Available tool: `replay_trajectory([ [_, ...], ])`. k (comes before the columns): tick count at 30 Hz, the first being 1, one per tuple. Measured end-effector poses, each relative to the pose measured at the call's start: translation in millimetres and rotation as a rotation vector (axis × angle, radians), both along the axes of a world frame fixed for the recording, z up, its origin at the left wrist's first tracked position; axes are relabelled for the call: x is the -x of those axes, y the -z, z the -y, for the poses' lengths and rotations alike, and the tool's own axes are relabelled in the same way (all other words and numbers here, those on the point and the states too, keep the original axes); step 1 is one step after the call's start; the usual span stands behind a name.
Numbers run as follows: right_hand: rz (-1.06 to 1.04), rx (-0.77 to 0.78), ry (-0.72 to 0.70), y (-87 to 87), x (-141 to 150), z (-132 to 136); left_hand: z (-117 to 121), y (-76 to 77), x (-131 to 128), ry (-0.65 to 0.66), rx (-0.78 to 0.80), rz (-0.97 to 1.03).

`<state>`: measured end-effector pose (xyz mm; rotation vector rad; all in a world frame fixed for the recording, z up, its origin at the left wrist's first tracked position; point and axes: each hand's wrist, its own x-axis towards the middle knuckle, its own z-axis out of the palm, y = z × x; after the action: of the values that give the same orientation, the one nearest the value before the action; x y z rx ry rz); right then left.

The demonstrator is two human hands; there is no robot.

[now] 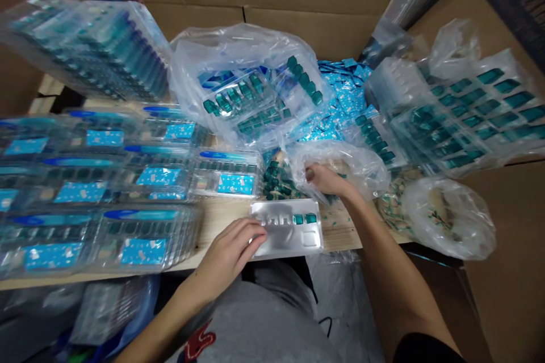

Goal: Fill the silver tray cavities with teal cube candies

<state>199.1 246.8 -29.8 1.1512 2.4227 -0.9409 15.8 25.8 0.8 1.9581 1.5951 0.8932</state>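
Head view. The shallow clear plastic tray (287, 241) lies flat on the wooden desk (210, 227), directly in front of the torso. Its upper row of small cells carries two teal pieces (311, 218) at the right end; the cells to their left show no teal piece.

Left hand (232, 247): the fingers are loosely bent and in contact with the left edge of the tray. Whether they pinch the rim or merely rest against it cannot be told. The contact probably serves to steady the light tray.

Right hand (330, 180): the fingers are curled together at the left side of the crumpled clear bag (368, 170), beyond the tray's upper edge. Whether they grasp a piece or only the film cannot be told. The tray lies nearer the torso than these fingers and apart from them.

Loose teal cubes (276, 181) lie just left of the right hand, seemingly so placed for a short reach. Blue printed packets (340, 93) are heaped behind the bag. Filled clear packs (227, 181) stand in rows at the left, each with a blue card or packet visible; this layout presumably keeps the area under the hands free.
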Motion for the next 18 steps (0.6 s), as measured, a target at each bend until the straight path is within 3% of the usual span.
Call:
replay_trajectory([
  [5,-0.101,-0.014,0.028,8.2,6.4,-1.0,-2.4,-3.4,-3.7,0.0,0.019,0.017],
  [10,-0.276,-0.193,0.226,2.9,-7.3,3.8,0.0,-1.2,-0.2,-0.018,0.02,0.044],
  [14,-0.504,-0.289,0.339,-11.8,-28.7,32.4,-1.0,0.4,3.0,-0.019,0.061,0.081],
  [18,-0.766,-0.279,0.457,-29.6,-35.5,77.8,-11.9,-10.2,-5.1,-0.046,0.105,0.168],
])
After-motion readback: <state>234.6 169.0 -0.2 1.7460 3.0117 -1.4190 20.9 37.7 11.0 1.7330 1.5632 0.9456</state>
